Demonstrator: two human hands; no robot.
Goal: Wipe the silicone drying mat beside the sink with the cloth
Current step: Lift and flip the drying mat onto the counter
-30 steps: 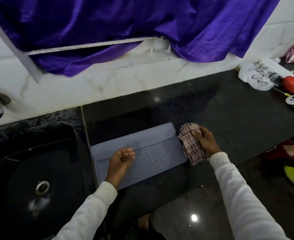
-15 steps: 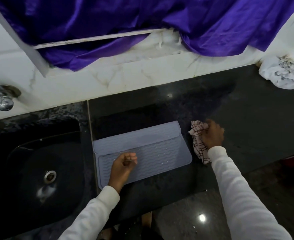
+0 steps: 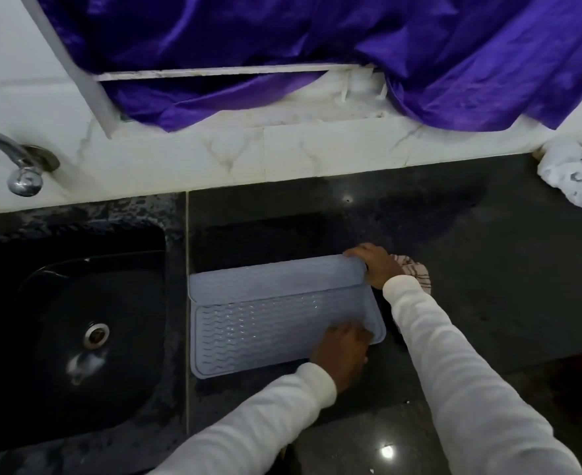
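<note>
The grey-blue silicone drying mat lies on the black counter right of the sink, its far half folded over toward me. My right hand grips the folded flap at its far right corner. The checked cloth sits bunched just behind and right of that hand, partly hidden by my wrist; whether the hand also holds it is unclear. My left hand is blurred and rests on the mat's near right part, fingers spread on the ribbed surface.
A black sink with a metal drain lies left of the mat, a chrome tap above it. Purple fabric hangs over the white tiled wall. A crumpled white bag sits at the counter's far right. The dark counter extends to the right.
My right hand moved left from beside the mat onto its folded far right corner, cloth trailing behind it. My left hand slid right along the mat's near part.
</note>
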